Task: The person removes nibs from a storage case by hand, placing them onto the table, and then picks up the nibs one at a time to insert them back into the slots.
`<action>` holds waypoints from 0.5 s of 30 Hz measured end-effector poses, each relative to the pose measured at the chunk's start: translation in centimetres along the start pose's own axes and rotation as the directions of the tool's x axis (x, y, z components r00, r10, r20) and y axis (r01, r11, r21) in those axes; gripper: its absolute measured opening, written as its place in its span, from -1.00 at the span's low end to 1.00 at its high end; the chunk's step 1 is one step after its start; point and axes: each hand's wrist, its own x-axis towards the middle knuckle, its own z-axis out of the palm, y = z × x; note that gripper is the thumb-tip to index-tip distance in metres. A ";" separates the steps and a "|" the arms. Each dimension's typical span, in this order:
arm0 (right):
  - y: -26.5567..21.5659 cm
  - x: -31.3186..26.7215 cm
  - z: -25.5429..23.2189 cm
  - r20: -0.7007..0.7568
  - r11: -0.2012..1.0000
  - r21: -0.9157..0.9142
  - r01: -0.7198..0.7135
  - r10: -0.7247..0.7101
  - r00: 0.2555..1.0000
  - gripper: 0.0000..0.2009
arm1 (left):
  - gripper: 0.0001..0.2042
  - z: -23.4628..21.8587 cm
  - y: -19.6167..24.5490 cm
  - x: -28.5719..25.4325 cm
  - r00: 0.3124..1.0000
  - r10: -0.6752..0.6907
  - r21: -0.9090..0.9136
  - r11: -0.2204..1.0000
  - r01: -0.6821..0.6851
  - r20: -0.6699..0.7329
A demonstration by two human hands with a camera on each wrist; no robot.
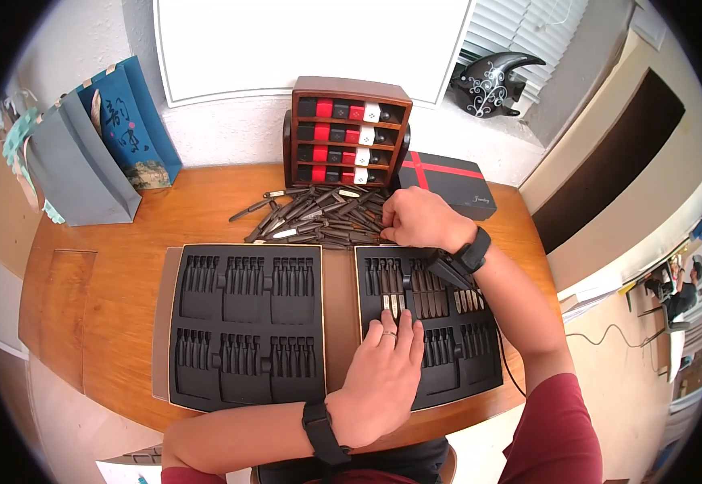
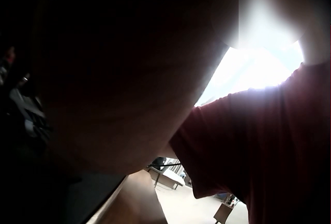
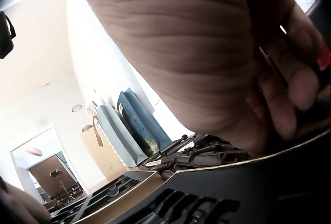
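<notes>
Two black trays with rows of slots lie side by side, the left tray (image 1: 266, 319) and the right tray (image 1: 480, 377). My left hand (image 1: 381, 375) rests over the right tray, fingers extended, its fingertips at the pale ends of slim dark pieces (image 1: 393, 282) in the upper left slots. At the right side of a loose pile of similar slim pieces (image 1: 310, 214) is my right hand (image 1: 427, 219), fingers curled. In the right wrist view its fingers (image 3: 302, 87) bend down beside the pile; I cannot tell whether they pinch a piece.
Behind the pile stands a wooden rack (image 1: 351, 85) of red, black and white items. A black box with red ribbon (image 1: 452, 181) lies to its right. Paper bags (image 1: 97, 173) stand at the left. A dark cable (image 1: 502, 355) hangs by the right tray.
</notes>
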 end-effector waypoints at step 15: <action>0.7 -0.2 0.5 -0.066 0.999 0.012 0.050 -0.049 0.997 -0.83 | -0.28 -0.4 -0.3 0.5 0.995 0.083 -0.060 0.995 -0.080 0.061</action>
